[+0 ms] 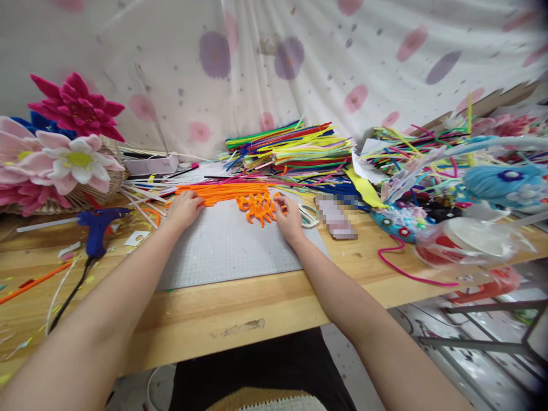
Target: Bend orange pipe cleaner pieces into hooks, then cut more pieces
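Note:
My left hand (185,209) rests at the left end of a row of orange pipe cleaners (231,192), its fingers stretched over them. Just right of these lies a small heap of bent, twisted orange pipe cleaner pieces (257,209). My right hand (288,217) is at the heap's right edge, fingers curved but apart, touching or nearly touching the pieces. Both hands are over the far part of a grey cutting mat (231,245). Beside my right hand lie scissors with pale handles (310,216), partly hidden.
A blue glue gun (97,228) lies left, its cord running forward. Fuzzy flowers (77,108) stand behind it. Bundles of coloured pipe cleaners (295,145) are piled at the back. A blurred-out phone-like object (336,217) and a plastic-wrapped cup (466,242) are at right.

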The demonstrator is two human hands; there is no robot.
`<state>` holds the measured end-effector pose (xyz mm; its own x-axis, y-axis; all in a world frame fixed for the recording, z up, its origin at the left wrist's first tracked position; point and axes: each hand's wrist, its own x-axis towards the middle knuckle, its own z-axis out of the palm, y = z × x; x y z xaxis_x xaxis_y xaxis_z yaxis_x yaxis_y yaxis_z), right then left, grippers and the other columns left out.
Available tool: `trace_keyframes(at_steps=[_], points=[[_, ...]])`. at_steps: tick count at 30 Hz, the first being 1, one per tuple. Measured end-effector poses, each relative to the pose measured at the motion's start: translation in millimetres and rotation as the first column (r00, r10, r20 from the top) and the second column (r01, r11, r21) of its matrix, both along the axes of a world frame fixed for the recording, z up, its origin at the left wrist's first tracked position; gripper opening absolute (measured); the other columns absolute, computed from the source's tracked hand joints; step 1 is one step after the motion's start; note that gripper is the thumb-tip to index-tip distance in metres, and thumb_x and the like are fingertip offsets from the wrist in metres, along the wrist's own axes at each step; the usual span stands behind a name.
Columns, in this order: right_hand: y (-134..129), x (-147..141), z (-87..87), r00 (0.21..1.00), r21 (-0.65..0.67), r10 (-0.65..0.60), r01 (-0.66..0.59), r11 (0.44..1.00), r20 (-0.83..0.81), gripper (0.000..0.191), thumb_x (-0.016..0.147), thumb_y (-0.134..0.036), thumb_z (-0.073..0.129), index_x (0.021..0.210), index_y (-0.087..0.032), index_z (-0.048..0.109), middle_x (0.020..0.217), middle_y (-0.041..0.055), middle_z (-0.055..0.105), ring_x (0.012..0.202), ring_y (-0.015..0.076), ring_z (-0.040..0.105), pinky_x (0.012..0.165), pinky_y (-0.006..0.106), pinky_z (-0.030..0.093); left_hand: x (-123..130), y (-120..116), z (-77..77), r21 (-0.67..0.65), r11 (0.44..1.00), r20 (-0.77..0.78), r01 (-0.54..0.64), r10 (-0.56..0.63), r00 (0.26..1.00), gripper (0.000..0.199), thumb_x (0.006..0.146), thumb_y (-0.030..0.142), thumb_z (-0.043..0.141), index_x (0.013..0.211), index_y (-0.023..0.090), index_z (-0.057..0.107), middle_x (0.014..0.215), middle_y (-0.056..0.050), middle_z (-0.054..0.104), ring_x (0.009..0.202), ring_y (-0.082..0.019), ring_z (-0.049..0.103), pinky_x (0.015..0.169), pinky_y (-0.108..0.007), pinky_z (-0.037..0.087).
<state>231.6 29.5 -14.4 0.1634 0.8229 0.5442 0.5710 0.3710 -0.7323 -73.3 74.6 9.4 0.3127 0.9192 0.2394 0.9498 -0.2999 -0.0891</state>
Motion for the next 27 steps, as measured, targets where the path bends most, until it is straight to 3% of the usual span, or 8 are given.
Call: trace_keyframes(at_steps=[5, 11, 14, 16, 17, 19, 22, 27], points=[[-5, 1, 4.5, 0.994, 0.023, 0.016, -0.018, 1.000, 0.111, 0.018, 0.078, -0.019, 0.045, 0.085, -0.018, 0.061, 0.084, 0.0067, 0.062, 0.080, 0.0184, 0.052, 0.076, 0.033, 0.042, 7, -16, 4.3, 0.036, 0.991, 0.034, 0.130, -0.132, 0.991, 0.032, 0.083, 0.028, 0.039, 0.089, 0.018, 0.068, 0.095, -0.012, 0.062, 0.095, -0.025, 0.054, 0.084, -0.041, 0.040], [1, -14, 26.0, 0.955, -0.025, 0.145, -0.144, 0.989, 0.258, 0.019, 0.078, -0.019, 0.046, 0.086, -0.019, 0.063, 0.087, 0.0062, 0.065, 0.085, 0.0190, 0.055, 0.079, 0.033, 0.041, 3, -52, -4.7, 0.015, 0.990, 0.338, 0.138, -0.135, 0.931, 0.025, 0.079, 0.035, 0.046, 0.087, 0.021, 0.066, 0.096, -0.006, 0.062, 0.086, -0.018, 0.057, 0.076, -0.031, 0.046], [11, -35, 43.1, 0.865, -0.181, 0.312, -0.260, 0.949, 0.394, 0.020, 0.079, -0.019, 0.047, 0.087, -0.019, 0.065, 0.092, 0.0050, 0.067, 0.089, 0.0186, 0.056, 0.080, 0.032, 0.041, 4, -62, -7.9, -0.034, 0.993, 0.614, 0.110, -0.066, 0.786, 0.039, 0.074, 0.041, 0.053, 0.107, 0.021, 0.059, 0.106, -0.007, 0.060, 0.079, -0.015, 0.058, 0.070, -0.029, 0.048], [21, -53, 52.9, 0.758, -0.276, 0.412, -0.309, 0.910, 0.506, 0.021, 0.080, -0.018, 0.047, 0.089, -0.020, 0.066, 0.095, 0.0046, 0.067, 0.092, 0.0188, 0.056, 0.081, 0.031, 0.040, 4, -65, -10.3, -0.026, 1.000, 0.753, 0.000, 0.019, 0.658, 0.043, 0.076, 0.041, 0.049, 0.114, 0.020, 0.055, 0.112, -0.008, 0.058, 0.080, -0.015, 0.058, 0.069, -0.029, 0.049], [27, -62, 56.4, 0.715, -0.298, 0.427, -0.309, 0.903, 0.554, 0.023, 0.081, -0.018, 0.045, 0.091, -0.019, 0.066, 0.098, 0.0054, 0.066, 0.094, 0.0190, 0.056, 0.081, 0.031, 0.040, 4, -65, -11.7, -0.025, 0.999, 0.775, -0.047, 0.050, 0.629, 0.042, 0.077, 0.041, 0.048, 0.113, 0.019, 0.055, 0.112, -0.009, 0.058, 0.083, -0.016, 0.058, 0.070, -0.030, 0.049], [41, -79, 59.6, 0.643, -0.305, 0.409, -0.273, 0.912, 0.648, 0.028, 0.082, -0.016, 0.043, 0.098, -0.018, 0.065, 0.102, 0.0079, 0.064, 0.095, 0.0201, 0.055, 0.080, 0.031, 0.041, 2, -66, -14.8, -0.026, 0.999, 0.729, -0.045, 0.049, 0.683, 0.038, 0.076, 0.040, 0.051, 0.105, 0.018, 0.060, 0.106, -0.009, 0.061, 0.088, -0.018, 0.057, 0.077, -0.033, 0.048], [63, -97, 57.1, 0.562, -0.264, 0.312, -0.168, 0.950, 0.766, 0.035, 0.082, -0.011, 0.040, 0.110, -0.016, 0.060, 0.112, 0.0125, 0.058, 0.101, 0.0229, 0.053, 0.080, 0.032, 0.041, 1, -69, -17.7, -0.031, 0.996, 0.573, 0.088, -0.054, 0.817, 0.025, 0.075, 0.033, 0.053, 0.090, 0.019, 0.068, 0.094, -0.008, 0.065, 0.094, -0.021, 0.055, 0.088, -0.037, 0.043], [91, -105, 50.6, 0.488, -0.256, 0.239, -0.033, 0.966, 0.839, 0.035, 0.085, -0.010, 0.036, 0.106, -0.012, 0.063, 0.106, 0.0159, 0.062, 0.101, 0.0235, 0.053, 0.080, 0.033, 0.041, 0, -75, -16.7, -0.044, 0.992, 0.545, 0.115, -0.073, 0.835, 0.025, 0.076, 0.024, 0.048, 0.090, 0.020, 0.069, 0.095, -0.007, 0.066, 0.095, -0.020, 0.055, 0.089, -0.036, 0.042]])
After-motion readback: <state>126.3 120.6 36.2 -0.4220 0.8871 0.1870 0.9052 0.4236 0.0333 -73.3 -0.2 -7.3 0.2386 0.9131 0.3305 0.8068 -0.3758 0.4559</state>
